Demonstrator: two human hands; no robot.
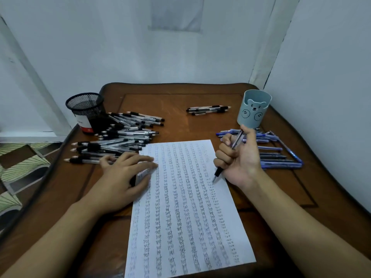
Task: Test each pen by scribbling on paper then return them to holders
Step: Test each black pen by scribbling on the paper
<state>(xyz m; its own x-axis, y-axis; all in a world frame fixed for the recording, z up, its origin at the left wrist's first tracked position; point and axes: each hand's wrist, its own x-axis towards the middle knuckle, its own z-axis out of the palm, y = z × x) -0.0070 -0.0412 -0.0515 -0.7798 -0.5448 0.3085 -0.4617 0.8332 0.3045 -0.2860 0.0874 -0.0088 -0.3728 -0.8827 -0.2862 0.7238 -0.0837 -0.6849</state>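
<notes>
head view: left hand [122, 173] lies flat on paper [184, 207]; right hand [239, 159] grips pen [228, 155].

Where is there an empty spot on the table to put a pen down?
Bare wood in the middle of the table, between the black pen pile, the small pen bunch and the paper. Another bare patch sits left of the left hand, below that pile. Crowded: by the mesh holder, and the blue pens near the bear cup.
</notes>
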